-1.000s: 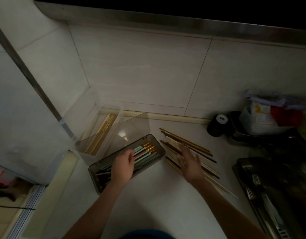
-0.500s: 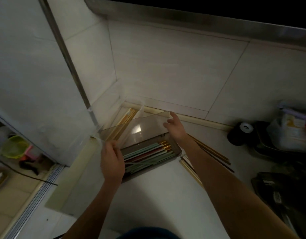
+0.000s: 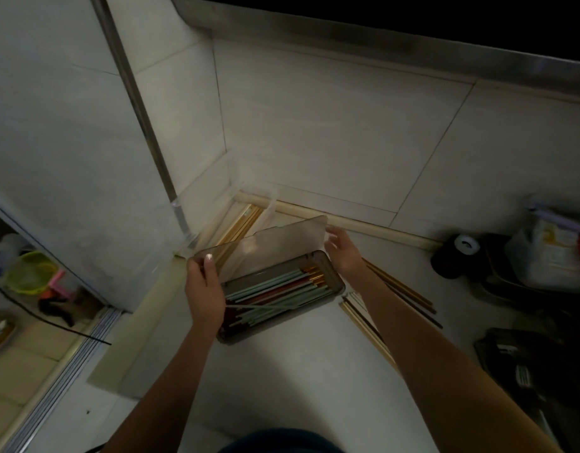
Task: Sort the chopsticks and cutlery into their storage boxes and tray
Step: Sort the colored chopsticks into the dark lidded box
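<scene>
A smoky grey chopstick box (image 3: pixel 334 291) lies on the pale counter, filled with green, red and gold-tipped chopsticks (image 3: pixel 275 289). Its hinged clear lid (image 3: pixel 269 246) stands half raised. My left hand (image 3: pixel 205 289) grips the lid's left corner, thumb on its edge. My right hand (image 3: pixel 342 248) holds the lid's right end with curled fingers. Behind it, in the corner, a clear box (image 3: pixel 270 207) holds gold chopsticks (image 3: pixel 239 223). Loose brown and gold chopsticks (image 3: pixel 403 295) lie on the counter to the right, partly under my right forearm.
A dark cutlery tray (image 3: pixel 497 351) with forks sits at the right edge. A black tape roll (image 3: pixel 458 253) and a white bag (image 3: pixel 553 253) stand at the back right. Tiled walls close the corner. The counter drops off at left beside a sliding-door track (image 3: pixel 66 361).
My right hand left the loose chopsticks and reached to the lid's right end. My left hand came out of the box and took the lid's left corner. The lid now leans lower over the box.
</scene>
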Motion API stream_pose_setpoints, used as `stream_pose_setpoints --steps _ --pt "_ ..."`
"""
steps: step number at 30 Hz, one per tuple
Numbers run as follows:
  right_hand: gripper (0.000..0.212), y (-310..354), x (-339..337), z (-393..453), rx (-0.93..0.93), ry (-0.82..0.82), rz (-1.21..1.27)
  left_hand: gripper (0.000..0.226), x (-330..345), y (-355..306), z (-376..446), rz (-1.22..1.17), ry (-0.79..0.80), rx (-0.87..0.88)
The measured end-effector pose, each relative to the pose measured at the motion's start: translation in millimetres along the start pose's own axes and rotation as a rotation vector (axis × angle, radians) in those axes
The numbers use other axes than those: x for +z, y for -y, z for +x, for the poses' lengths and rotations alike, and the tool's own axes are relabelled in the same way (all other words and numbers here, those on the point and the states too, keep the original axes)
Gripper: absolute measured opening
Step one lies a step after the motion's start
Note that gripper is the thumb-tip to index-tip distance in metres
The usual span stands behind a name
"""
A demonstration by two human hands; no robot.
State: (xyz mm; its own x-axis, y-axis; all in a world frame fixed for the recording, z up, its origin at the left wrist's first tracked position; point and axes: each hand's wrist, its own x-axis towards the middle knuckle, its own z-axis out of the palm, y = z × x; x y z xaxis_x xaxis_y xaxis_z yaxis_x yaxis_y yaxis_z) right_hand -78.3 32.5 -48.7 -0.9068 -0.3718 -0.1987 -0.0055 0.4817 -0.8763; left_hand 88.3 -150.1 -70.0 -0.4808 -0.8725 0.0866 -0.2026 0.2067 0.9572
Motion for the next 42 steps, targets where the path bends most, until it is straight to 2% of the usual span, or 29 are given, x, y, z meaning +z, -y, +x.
stream_pose_setpoints --steps 2,4,8,12,15,20,26,29,31,33,36,39,42 --pt "0.046 -11.2 1.5 -3.4 0.143 0.053 -0.108 0.025 0.3 -0.9 6.5 0.003 0.021 -0.054" --pt "0.041 -21.6 4.7 -9.5 0.184 0.107 -0.293 0.026 2.3 -1.0 9.8 0.005 0.029 -0.074" --pt "0.025 -33.2 5.3 -18.4 0.170 0.042 -0.404 0.027 5.8 -1.8 12.8 0.003 0.021 -0.067" --pt "0.026 -36.8 -6.8 -26.5 0.097 -0.013 -0.546 0.029 12.2 -11.9 11.8 0.012 0.029 -0.025" --pt "0.028 -36.3 -24.5 -39.3 0.095 -0.101 -0.526 0.028 23.9 -28.6 7.7 -0.012 0.070 0.049" --pt "0.022 -51.5 -73.0 -82.2 0.148 -0.308 -0.439 0.026 64.2 -48.6 4.6 -0.149 0.290 0.116" --pt "0.027 -65.3 -125.0 -123.2 0.323 -0.554 -0.516 0.018 119.6 -62.3 -22.2 -0.184 0.659 0.010" --pt "0.028 -66.5 -142.6 -136.2 0.445 -0.669 -0.496 0.026 136.0 -66.2 -38.7 -0.041 0.829 0.053" --pt "0.029 -67.6 -152.0 -142.6 0.531 -0.732 -0.447 0.031 144.4 -67.0 -49.1 0.032 0.875 0.099" --pt "0.028 -69.2 -159.7 -145.2 0.578 -0.782 -0.398 0.029 155.4 -61.7 -52.5 0.130 0.963 0.199" --pt "0.027 -66.8 -168.8 -139.7 0.596 -0.828 -0.355 0.031 178.1 -50.3 -49.8 0.420 1.166 0.427" --pt "0.027 -58.5 -177.5 -125.7 0.626 -0.850 -0.329 0.038 201.5 -50.4 -51.1 0.636 1.213 0.517" --pt "0.025 -55.8 -186.8 -111.0 0.632 -0.833 -0.339 0.056 224.7 -46.1 -49.2 0.892 1.226 0.698"
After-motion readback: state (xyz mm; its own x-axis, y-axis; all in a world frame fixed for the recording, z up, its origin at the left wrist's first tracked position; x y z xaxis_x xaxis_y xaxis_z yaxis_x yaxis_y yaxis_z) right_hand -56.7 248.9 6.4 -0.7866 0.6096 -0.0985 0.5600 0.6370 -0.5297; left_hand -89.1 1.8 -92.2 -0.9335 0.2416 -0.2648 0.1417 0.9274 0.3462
